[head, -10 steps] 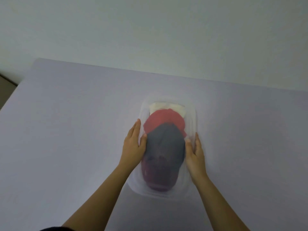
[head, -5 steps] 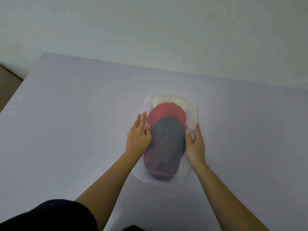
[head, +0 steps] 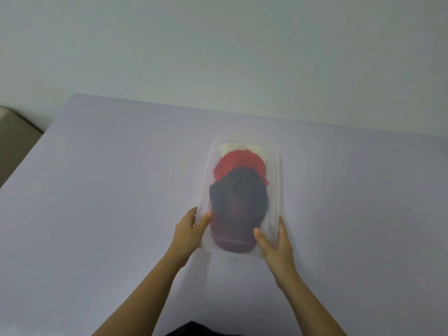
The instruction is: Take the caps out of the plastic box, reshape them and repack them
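At the near end of the clear plastic box (head: pixel 275 180), the left hand (head: pixel 188 230) and right hand (head: pixel 276 241) clasp its side walls, thumbs inside. It sits mid-table on the lilac table (head: pixel 109 190), well clear of every edge. Lift the dark navy-and-maroon cap (head: pixel 236 209) out first, steadying the box, then the red cap (head: pixel 238 161) and the cream cap (head: pixel 242 146) at the far end.

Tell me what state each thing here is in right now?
Plastic box: on the table, held at its near end.
Dark cap: in the box, on top.
Red cap: under the dark cap.
Cream cap: at the far end.
Left hand: gripping the box.
Right hand: gripping the box.
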Demonstrator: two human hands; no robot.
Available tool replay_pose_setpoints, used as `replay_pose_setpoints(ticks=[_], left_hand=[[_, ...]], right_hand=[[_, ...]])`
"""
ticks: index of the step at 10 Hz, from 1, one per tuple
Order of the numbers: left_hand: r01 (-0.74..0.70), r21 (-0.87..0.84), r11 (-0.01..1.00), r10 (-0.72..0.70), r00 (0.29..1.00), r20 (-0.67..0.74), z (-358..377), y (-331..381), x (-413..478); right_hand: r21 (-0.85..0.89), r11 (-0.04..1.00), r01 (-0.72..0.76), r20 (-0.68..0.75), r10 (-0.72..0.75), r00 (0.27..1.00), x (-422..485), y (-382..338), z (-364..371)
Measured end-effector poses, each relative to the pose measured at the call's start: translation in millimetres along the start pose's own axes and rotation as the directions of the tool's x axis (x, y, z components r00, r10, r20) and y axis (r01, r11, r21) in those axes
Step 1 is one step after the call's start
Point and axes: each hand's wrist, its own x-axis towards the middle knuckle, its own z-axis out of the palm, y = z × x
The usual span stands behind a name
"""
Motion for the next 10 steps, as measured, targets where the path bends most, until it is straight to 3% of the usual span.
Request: replay_pose_setpoints(ticks=[3, 8, 10], left_hand=[[-0.08, -0.022, 0.997, 0.081, 0.992, 0.099, 42.8, 79.9, 78.1], [-0.022, -0.036, 0.999, 0.026, 0.992, 0.123, 73.9, 97.8, 140.5], [-0.115, 0.298, 0.948, 0.129, 0.991, -0.029, 79.1, 111.9, 125.4]], right_hand=[[0.063, 0.995, 0.077, -0.09, -0.072, 0.993, 93.2, -44.6, -48.9], [0.013, 0.998, 0.059, -0.067, -0.058, 0.996, 166.3, -49.5, -65.0], [-0.17, 0.981, 0.097, -0.155, -0.124, 0.98, 146.7, -64.9, -63.1]])
